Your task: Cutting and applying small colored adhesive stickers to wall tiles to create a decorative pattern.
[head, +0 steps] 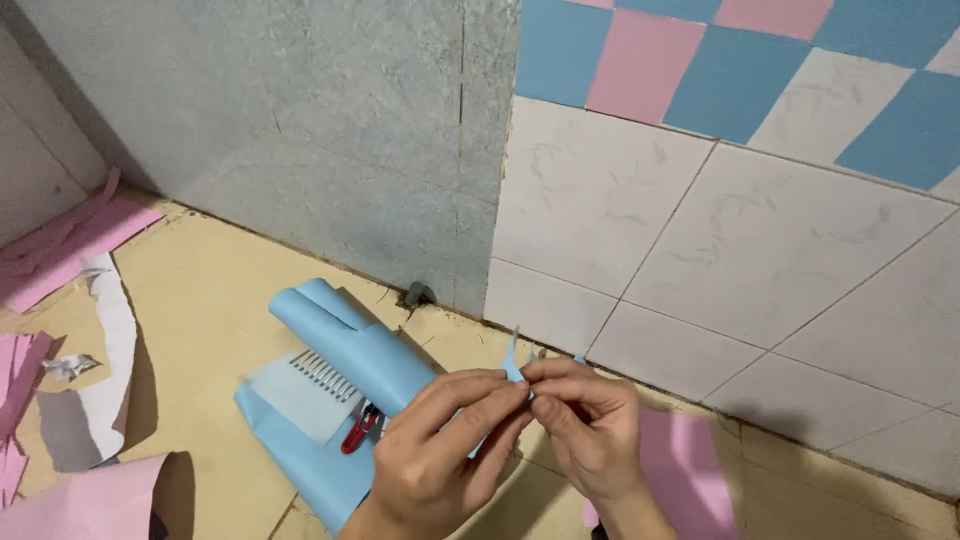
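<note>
Blue paper scrap [514,362] stands upright, point upward, pinched between both hands [520,420].

Both the left hand [435,455] and the right hand [590,430] are bare, without gloves, rings or visible sleeves at the wrists.

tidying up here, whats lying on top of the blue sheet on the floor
On the blue sheet lie a curled blue roll, a pale backing piece with a comb-like cut edge, and red-handled scissors. The left hand covers the sheet's right part, so anything there is hidden.
</note>
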